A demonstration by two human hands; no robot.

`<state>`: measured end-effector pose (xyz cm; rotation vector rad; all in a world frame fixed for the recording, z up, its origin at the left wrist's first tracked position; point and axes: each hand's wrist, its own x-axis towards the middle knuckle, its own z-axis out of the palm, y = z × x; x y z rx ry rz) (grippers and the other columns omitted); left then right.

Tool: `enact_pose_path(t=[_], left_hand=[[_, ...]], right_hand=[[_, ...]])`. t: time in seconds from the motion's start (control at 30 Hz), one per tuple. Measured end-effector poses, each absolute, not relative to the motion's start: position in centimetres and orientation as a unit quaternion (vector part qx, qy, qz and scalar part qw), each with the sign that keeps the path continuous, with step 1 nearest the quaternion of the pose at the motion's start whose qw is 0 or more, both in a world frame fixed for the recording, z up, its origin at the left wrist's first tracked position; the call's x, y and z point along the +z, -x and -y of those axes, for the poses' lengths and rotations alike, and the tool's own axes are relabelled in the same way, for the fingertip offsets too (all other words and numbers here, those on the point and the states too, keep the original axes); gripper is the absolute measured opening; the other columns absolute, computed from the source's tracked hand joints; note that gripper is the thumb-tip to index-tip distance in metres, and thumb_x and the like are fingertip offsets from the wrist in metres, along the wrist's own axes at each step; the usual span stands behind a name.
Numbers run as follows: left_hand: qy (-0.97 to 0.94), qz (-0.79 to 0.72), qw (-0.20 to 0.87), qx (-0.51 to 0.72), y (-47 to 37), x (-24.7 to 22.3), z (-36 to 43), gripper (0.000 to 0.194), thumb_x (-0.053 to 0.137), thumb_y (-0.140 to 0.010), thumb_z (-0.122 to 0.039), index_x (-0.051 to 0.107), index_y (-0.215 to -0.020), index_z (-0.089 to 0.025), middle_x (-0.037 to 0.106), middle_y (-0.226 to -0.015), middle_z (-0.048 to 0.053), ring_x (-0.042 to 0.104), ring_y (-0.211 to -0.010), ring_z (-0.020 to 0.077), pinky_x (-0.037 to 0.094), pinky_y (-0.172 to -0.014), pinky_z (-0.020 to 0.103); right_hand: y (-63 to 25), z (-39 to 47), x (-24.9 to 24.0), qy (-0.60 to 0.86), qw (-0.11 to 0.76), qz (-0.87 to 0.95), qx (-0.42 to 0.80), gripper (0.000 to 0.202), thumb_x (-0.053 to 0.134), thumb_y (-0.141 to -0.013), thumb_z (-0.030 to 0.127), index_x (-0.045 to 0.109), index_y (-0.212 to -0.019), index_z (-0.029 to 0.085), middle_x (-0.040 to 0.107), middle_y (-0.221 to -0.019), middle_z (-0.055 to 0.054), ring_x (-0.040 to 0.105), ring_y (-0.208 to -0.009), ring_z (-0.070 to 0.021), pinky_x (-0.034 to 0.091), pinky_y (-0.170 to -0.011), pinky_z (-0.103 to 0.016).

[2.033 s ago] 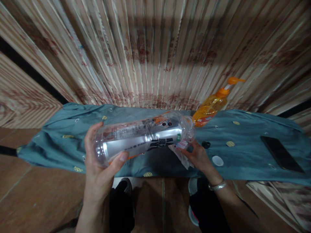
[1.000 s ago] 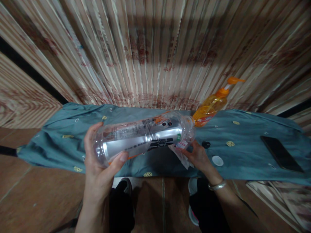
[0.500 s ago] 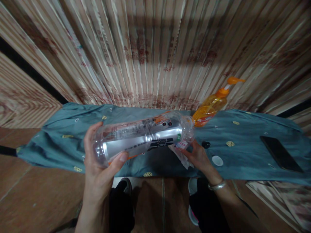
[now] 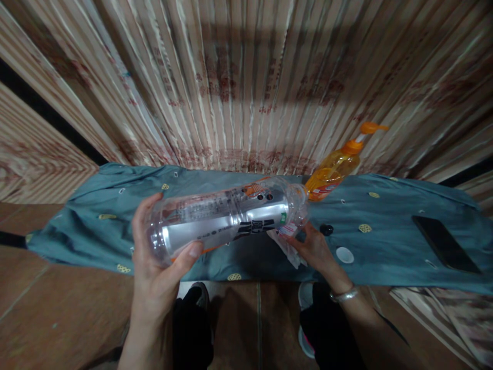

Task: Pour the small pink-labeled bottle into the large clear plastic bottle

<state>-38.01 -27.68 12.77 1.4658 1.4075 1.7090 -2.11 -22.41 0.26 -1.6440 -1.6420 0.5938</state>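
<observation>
The left hand (image 4: 152,264) curls round the base of a silver-labelled clear plastic bottle (image 4: 223,221), tilted above teal patterned cloth (image 4: 92,205); a light grip is best, as thin walls may dent. The right hand (image 4: 315,246) pinches crumpled whitish film (image 4: 287,249) near the neck, fingertips partly hidden

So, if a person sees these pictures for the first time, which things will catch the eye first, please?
Probably the clear bottle with its silver label, held sideways across the middle of the view, the left hand around its base and the right hand near its neck. Next, the bright orange pump bottle, standing beyond the neck end, against a pale striped curtain. Then the black phone, on the green cloth at far right.
</observation>
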Motion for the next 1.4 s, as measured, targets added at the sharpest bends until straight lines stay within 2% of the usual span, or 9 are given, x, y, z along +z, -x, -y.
enact_pose_path(t=[0.17, 0.33, 0.53, 0.87, 1.07, 1.17, 1.27, 1.4], left_hand=[[-0.547, -0.518, 0.219, 0.620, 38.06, 12.87, 27.62, 0.097, 0.104, -0.077, -0.055, 0.061, -0.162, -0.035, 0.077, -0.142, 0.009, 0.074, -0.130, 0.0414, 0.060, -0.115, 0.060], [-0.548, -0.511, 0.216, 0.626, 38.00, 12.94, 27.53, 0.094, 0.104, -0.079, -0.052, 0.062, -0.161, -0.034, 0.078, -0.140, 0.009, 0.075, -0.127, 0.0398, 0.061, -0.113, 0.056], [-0.539, -0.515, 0.224, 0.628, 37.99, 12.80, 27.56, 0.096, 0.105, -0.077, -0.054, 0.063, -0.161, -0.035, 0.078, -0.140, 0.008, 0.074, -0.127, 0.0392, 0.059, -0.114, 0.056], [-0.536, -0.501, 0.236, 0.637, 38.01, 12.77, 27.55, 0.096, 0.107, -0.075, -0.051, 0.064, -0.160, -0.036, 0.079, -0.140, 0.008, 0.075, -0.127, 0.0384, 0.060, -0.112, 0.054], [-0.546, -0.507, 0.226, 0.627, 37.78, 13.08, 27.64, 0.087, 0.101, -0.084, -0.056, 0.063, -0.161, -0.038, 0.077, -0.142, 0.008, 0.074, -0.130, 0.0390, 0.060, -0.116, 0.056], [-0.547, -0.513, 0.217, 0.625, 37.82, 13.16, 27.56, 0.090, 0.102, -0.082, -0.057, 0.063, -0.160, -0.037, 0.077, -0.141, 0.009, 0.075, -0.128, 0.0398, 0.061, -0.114, 0.057], [-0.543, -0.518, 0.214, 0.625, 37.90, 13.09, 27.46, 0.096, 0.104, -0.076, -0.057, 0.063, -0.159, -0.036, 0.078, -0.140, 0.008, 0.076, -0.127, 0.0402, 0.062, -0.111, 0.056], [-0.539, -0.520, 0.218, 0.626, 37.90, 12.96, 27.51, 0.096, 0.104, -0.076, -0.056, 0.062, -0.160, -0.036, 0.078, -0.140, 0.009, 0.075, -0.128, 0.0409, 0.061, -0.115, 0.059]], right_hand=[[2.00, 22.40, 0.13, 0.636, 0.365, 0.640, 0.230, 0.057, 0.084, -0.090, 0.063, 0.073, -0.129, 0.023, 0.093, -0.112, -0.017, 0.090, -0.101, -0.0415, 0.072, -0.088, -0.053], [2.06, 22.49, 0.08, 0.643, 0.354, 0.639, 0.231, 0.050, 0.083, -0.091, 0.058, 0.073, -0.127, 0.024, 0.092, -0.108, -0.015, 0.089, -0.097, -0.0404, 0.071, -0.083, -0.051], [2.01, 22.47, 0.15, 0.638, 0.365, 0.636, 0.236, 0.055, 0.084, -0.090, 0.063, 0.072, -0.127, 0.024, 0.093, -0.114, -0.017, 0.089, -0.106, -0.0421, 0.072, -0.089, -0.053], [2.11, 22.44, 0.11, 0.640, 0.365, 0.636, 0.229, 0.058, 0.083, -0.091, 0.068, 0.072, -0.127, 0.023, 0.092, -0.111, -0.018, 0.090, -0.103, -0.0437, 0.072, -0.087, -0.055], [2.17, 22.45, 0.18, 0.646, 0.359, 0.632, 0.233, 0.059, 0.082, -0.091, 0.068, 0.072, -0.128, 0.023, 0.092, -0.108, -0.017, 0.089, -0.099, -0.0420, 0.071, -0.084, -0.053], [2.20, 22.46, 0.13, 0.646, 0.358, 0.634, 0.230, 0.059, 0.081, -0.091, 0.068, 0.073, -0.128, 0.023, 0.091, -0.108, -0.016, 0.089, -0.099, -0.0416, 0.072, -0.085, -0.054], [2.25, 22.48, -0.01, 0.637, 0.367, 0.638, 0.230, 0.058, 0.082, -0.091, 0.063, 0.072, -0.131, 0.023, 0.092, -0.114, -0.017, 0.089, -0.106, -0.0428, 0.072, -0.090, -0.056], [2.29, 22.50, -0.10, 0.634, 0.374, 0.636, 0.234, 0.051, 0.084, -0.091, 0.054, 0.071, -0.132, 0.026, 0.093, -0.117, -0.016, 0.089, -0.109, -0.0431, 0.073, -0.093, -0.057]])
